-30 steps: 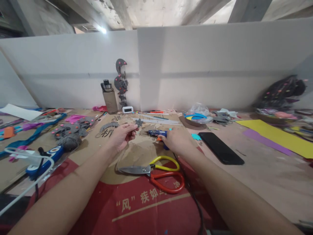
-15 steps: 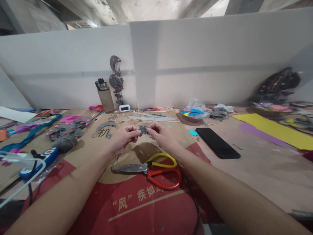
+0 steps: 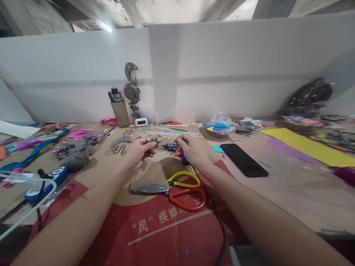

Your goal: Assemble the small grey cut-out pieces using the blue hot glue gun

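My left hand [image 3: 142,151] is closed, pinching a small dark grey felt-like piece [image 3: 155,142] between thumb and fingertips above the cardboard. My right hand [image 3: 190,149] is closed at the back of a blue glue gun [image 3: 171,147]; its grip is partly hidden. The glue gun's nozzle points left toward the grey piece, and its black cord [image 3: 212,201] trails down to the right. Scissors [image 3: 154,188] with one yellow and one red handle lie nearer to me, blades to the left. A curved grey cut-out [image 3: 119,142] lies flat left of my left hand.
A black phone [image 3: 244,160] lies to the right, beyond it yellow paper [image 3: 307,147]. A bottle [image 3: 119,111], small white clock [image 3: 141,122] and bowl [image 3: 219,132] stand at the back. Grey pinned pieces [image 3: 76,147] and a blue power strip [image 3: 52,181] lie left.
Both hands were at the glue gun and grey piece, then met fingertip to fingertip on the piece. Now my right hand has drawn right, back to the glue gun, while my left keeps the piece.
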Motion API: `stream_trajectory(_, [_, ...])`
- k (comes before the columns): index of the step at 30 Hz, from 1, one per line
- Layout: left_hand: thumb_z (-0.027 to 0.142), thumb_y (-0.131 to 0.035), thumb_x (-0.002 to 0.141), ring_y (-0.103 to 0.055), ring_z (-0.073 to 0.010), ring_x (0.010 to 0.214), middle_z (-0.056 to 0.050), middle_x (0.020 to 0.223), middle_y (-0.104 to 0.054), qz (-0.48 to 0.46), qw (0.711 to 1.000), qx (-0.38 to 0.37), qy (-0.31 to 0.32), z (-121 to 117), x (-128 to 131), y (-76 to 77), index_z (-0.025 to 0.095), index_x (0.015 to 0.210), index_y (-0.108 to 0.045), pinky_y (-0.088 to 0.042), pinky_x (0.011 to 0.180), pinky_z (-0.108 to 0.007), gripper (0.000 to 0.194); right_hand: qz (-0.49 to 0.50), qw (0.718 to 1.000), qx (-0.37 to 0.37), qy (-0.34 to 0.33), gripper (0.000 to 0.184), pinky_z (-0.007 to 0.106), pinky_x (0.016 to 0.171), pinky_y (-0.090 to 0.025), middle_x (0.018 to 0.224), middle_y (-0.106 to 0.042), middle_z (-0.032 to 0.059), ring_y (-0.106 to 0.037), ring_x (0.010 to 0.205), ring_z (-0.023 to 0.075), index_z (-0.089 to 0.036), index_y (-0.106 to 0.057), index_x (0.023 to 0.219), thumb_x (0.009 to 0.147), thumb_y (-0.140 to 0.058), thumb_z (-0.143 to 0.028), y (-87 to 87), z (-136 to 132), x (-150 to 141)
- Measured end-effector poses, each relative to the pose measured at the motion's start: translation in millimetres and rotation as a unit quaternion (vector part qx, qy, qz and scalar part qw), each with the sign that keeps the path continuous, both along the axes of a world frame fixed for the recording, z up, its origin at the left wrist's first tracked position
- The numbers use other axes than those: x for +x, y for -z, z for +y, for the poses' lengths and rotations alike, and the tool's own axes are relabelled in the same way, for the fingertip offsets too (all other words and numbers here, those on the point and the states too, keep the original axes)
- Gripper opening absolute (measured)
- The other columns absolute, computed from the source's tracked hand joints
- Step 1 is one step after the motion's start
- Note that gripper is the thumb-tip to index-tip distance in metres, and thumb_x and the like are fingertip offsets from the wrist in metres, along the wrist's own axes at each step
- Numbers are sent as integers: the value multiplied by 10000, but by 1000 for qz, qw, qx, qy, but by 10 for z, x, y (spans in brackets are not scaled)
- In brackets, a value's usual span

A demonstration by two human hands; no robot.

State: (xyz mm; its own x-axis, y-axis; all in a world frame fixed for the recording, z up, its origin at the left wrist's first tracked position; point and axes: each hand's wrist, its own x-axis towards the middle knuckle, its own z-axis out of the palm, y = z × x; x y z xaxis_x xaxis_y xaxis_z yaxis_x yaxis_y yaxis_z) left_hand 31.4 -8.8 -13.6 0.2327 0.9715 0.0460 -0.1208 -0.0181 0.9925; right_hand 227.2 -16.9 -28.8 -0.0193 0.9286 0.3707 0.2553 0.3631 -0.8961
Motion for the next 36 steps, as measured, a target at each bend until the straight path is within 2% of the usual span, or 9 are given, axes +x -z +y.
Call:
stream_trajectory(7, [248, -727, 628, -505, -60, 491, -7, 614, -595, -48, 999, -10, -17, 17, -50, -58, 128, 684, -571, -399, 462, -176, 205, -40, 999, -16, 26, 171, 240, 595, -392, 709, -554, -19, -491, 614, 114, -196, -547, 867, 767, -421, -255, 43, 56, 50])
stream_trajectory(13, [199, -703, 654, -505, -49, 495, -22, 663, -615, -70, 996, -29, -37, 43, -81, -88, 114, 732, -586, -413, 466, -168, 164, -133, 990, -19, 33, 143, 246, 617, -396, 688, -566, -6, -509, 640, 122, -169, -566, 819, 788, -439, -227, -249, -141, 64])
stream_trajectory(15, [190, -699, 663, -515, -49, 503, -17, 677, -619, -75, 996, -31, -37, 59, -97, -85, 119, 747, -585, -423, 475, -168, 158, -200, 980, -11, -2, 147, 257, 642, -405, 727, -588, 11, -524, 675, 130, -164, -579, 810, 811, -444, -222, -320, -308, 95])
stream_trajectory(19, [167, -693, 665, -542, -56, 527, -15, 682, -626, -94, 994, -38, -36, 82, -134, -89, 126, 741, -575, -428, 478, -162, 146, -351, 924, 7, -149, 160, 282, 759, -432, 912, -611, 43, -554, 830, 152, -191, -587, 959, 836, -491, -227, -272, -751, 157])
stream_trajectory(22, [156, -684, 673, -551, -55, 543, -28, 714, -641, -106, 993, -48, -30, 89, -158, -105, 125, 741, -569, -435, 490, -158, 136, -463, 860, 44, -209, 306, 339, 900, -410, 1126, -555, 86, -510, 1031, 204, -199, -542, 1110, 806, -564, -226, -148, -988, 167])
stream_trajectory(25, [149, -679, 674, -544, -51, 540, -19, 700, -629, -110, 992, -45, -33, 94, -185, -124, 125, 738, -563, -434, 494, -156, 135, -533, 819, 83, -197, 311, 394, 917, -400, 1100, -553, 100, -502, 1024, 232, -192, -539, 1125, 814, -527, -185, -72, -1046, 145])
stream_trajectory(30, [183, -685, 664, -538, -52, 526, -13, 714, -623, -82, 995, -36, -51, 111, -256, -164, 132, 762, -561, -420, 465, -162, 166, -549, 814, 75, -175, 562, 331, 799, -436, 1069, -541, 124, -532, 938, 224, -167, -430, 1279, 726, -526, -128, -59, -946, 133])
stream_trajectory(33, [224, -684, 667, -552, -63, 531, -34, 729, -634, -27, 999, -21, -29, 131, -300, -175, 127, 746, -565, -390, 429, -155, 173, -571, 809, 48, -136, 544, 317, 700, -428, 987, -563, 126, -550, 836, 223, -155, -453, 1252, 713, -527, -150, -67, -875, 142])
stream_trajectory(36, [269, -682, 675, -587, -85, 564, -65, 748, -647, 51, 999, -6, 8, 154, -327, -145, 127, 717, -554, -289, 359, -133, 196, -556, 823, 29, -114, 462, 281, 656, -403, 943, -587, 99, -557, 787, 193, -185, -486, 1199, 742, -491, -119, -131, -826, 151])
